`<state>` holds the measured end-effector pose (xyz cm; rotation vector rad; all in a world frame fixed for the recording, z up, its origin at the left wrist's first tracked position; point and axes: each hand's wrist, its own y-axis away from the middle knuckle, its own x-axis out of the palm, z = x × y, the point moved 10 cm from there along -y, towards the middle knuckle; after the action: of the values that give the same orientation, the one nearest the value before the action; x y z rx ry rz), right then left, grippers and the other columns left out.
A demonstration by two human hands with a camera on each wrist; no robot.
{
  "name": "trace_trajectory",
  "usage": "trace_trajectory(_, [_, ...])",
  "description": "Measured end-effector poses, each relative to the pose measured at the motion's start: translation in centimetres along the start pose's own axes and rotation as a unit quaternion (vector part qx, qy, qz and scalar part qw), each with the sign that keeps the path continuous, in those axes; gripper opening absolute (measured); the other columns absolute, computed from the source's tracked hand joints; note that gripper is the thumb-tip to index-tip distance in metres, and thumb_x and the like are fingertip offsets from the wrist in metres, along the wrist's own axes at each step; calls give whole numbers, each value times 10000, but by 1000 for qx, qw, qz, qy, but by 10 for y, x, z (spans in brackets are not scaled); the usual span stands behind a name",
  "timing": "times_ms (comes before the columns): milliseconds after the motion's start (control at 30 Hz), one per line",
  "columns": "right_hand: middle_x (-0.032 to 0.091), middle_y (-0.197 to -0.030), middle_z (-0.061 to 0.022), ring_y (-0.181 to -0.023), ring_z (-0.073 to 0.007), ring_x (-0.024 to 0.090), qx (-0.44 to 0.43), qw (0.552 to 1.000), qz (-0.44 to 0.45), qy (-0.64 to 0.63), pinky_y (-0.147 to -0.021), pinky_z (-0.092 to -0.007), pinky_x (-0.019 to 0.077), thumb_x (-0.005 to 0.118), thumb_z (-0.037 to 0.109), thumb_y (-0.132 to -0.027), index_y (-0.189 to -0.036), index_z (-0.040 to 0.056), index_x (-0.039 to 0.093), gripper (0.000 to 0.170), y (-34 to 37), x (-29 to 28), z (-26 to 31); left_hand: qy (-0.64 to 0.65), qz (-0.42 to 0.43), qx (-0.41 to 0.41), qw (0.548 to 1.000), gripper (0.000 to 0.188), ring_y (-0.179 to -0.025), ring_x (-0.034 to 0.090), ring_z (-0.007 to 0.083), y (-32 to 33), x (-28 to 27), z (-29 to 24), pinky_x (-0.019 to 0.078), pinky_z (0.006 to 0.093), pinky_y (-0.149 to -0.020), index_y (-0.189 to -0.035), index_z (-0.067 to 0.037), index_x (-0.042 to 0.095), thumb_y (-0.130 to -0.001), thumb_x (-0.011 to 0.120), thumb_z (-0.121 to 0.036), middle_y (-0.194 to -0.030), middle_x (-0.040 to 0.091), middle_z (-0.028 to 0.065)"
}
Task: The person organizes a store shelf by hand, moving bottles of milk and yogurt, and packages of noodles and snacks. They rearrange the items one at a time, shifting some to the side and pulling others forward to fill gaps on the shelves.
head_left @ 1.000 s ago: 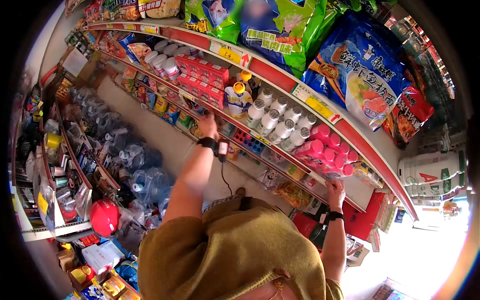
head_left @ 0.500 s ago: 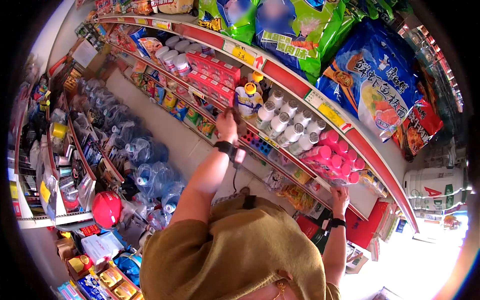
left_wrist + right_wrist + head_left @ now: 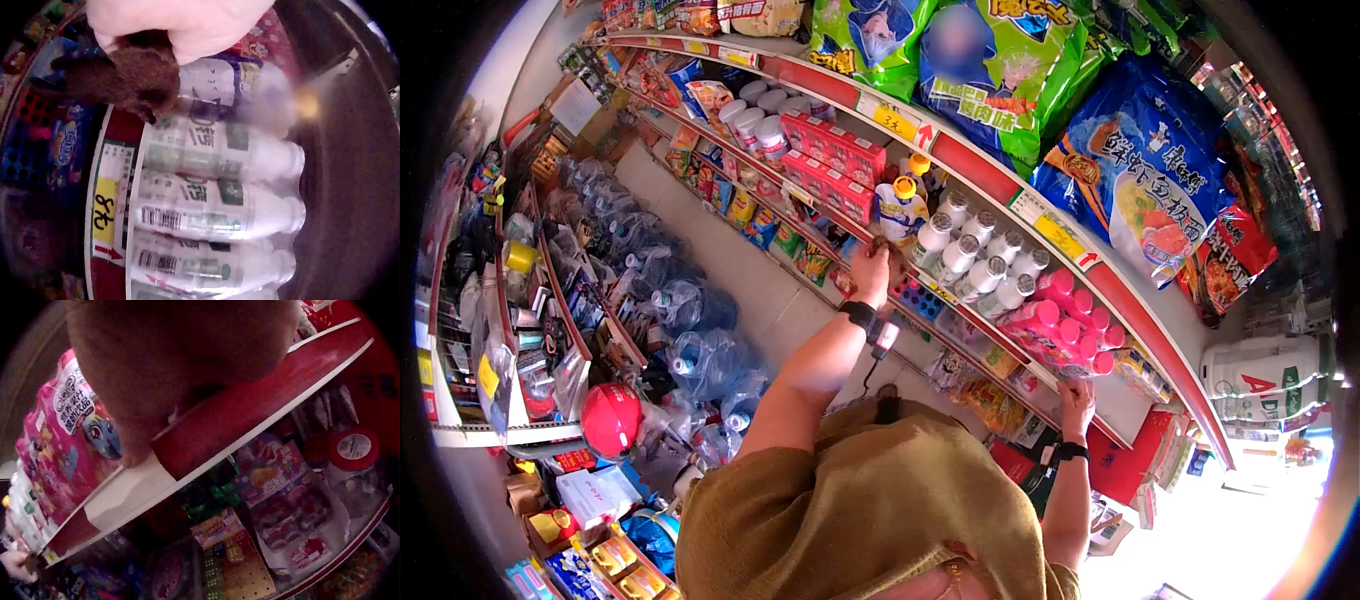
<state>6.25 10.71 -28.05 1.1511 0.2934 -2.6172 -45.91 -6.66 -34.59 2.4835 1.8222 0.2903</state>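
Observation:
My left hand [image 3: 870,272] grips a crumpled brown cloth [image 3: 137,78] at the shelf's front edge, below a yellow-capped pouch [image 3: 902,208]. In the left wrist view the cloth hangs over the red edge strip, beside white bottles [image 3: 200,203] wrapped in clear film. Farther right, my right hand [image 3: 1077,400] grips the same shelf's edge [image 3: 237,428], just past the pink bottles [image 3: 1050,325]. The right wrist view shows one fingertip on a pale part of the edge; the other fingers are mostly hidden.
Large snack bags [image 3: 1140,180] lie on the shelf above. Red boxes [image 3: 830,170] and white-lidded tubs stand left of the pouch. Small packets fill the lower shelf. Wrapped water bottles [image 3: 700,360] and a red ball [image 3: 611,419] are across the aisle at left.
My left hand has moved right along the shelf edge with the cloth, from below the red boxes to near the white bottles. My right hand stays by the pink bottles. The head view has shifted.

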Motion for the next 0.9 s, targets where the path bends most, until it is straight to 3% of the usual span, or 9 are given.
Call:
trace_trajectory(33, [583,-831,-125,-791,-283,556,8,1000,0,-2,-710,-403,443,737,232,-768,-808,14,629,246,0,0,-2,-50,9,-29,998,166,-735,534,106,12,2,-5,436,292,-652,-916,12,639,-855,663,-140,-833,628,22])
trace_trajectory(167, [584,-834,-123,-812,-293,557,-14,1000,5,-3,-714,-406,445,726,211,-772,-809,18,628,220,-2,4,-11,-104,158,-100,977,206,-751,562,113,40,25,0,451,292,-678,-979,29,651,-882,649,-153,-872,641,44])
trace_trajectory(233, [584,-836,-122,-818,-295,558,-46,999,-14,1,-717,-404,445,719,193,-776,-809,20,626,199,-2,2,-6,-73,176,-62,980,198,-784,581,114,39,24,1,462,280,-710,-992,30,645,-902,636,-146,-904,649,39])
trace_trajectory(300, [567,-815,-94,-762,-229,550,-70,997,-35,-5,-691,-346,455,725,175,-793,-782,17,604,199,2,-2,6,-56,158,35,985,192,-785,564,79,43,17,-35,460,256,-700,-990,14,639,-912,658,-161,-883,636,5])
trace_trajectory(400, [565,-823,-98,-762,-235,553,-63,997,-33,-19,-682,-342,458,730,179,-793,-790,12,605,208,4,-4,10,-56,186,148,970,217,-694,515,52,69,24,-122,431,249,-620,-949,18,618,-915,666,-190,-749,596,14])
trace_trajectory(500, [570,-834,-111,-768,-251,564,-61,997,-39,-14,-674,-349,461,735,185,-792,-794,8,611,216,5,-6,17,-131,185,318,921,171,-677,570,170,90,43,-191,456,290,-636,-985,6,624,-912,651,-146,-765,597,88])
trace_trajectory(567, [579,-848,-124,-782,-271,576,-80,996,-43,0,-676,-364,467,738,190,-792,-795,8,623,216,7,-9,24,-148,192,401,883,163,-804,600,328,104,60,-224,487,378,-701,-1010,7,626,-887,635,-100,-887,609,170])
trace_trajectory(700, [582,-847,-129,-792,-291,582,-71,995,-49,41,-676,-386,479,742,203,-790,-807,13,637,218,5,-5,11,-278,199,509,790,244,-1021,575,380,111,95,-217,477,439,-872,-1076,23,620,-860,647,-87,-1125,576,208])
trace_trajectory(900, [598,-826,-114,-832,-334,574,-69,995,-60,46,-737,-443,454,749,282,-748,-805,74,652,236,6,-5,12,-334,217,544,738,253,-1016,569,358,116,97,-195,479,444,-878,-1068,5,629,-825,627,-67,-1178,585,158])
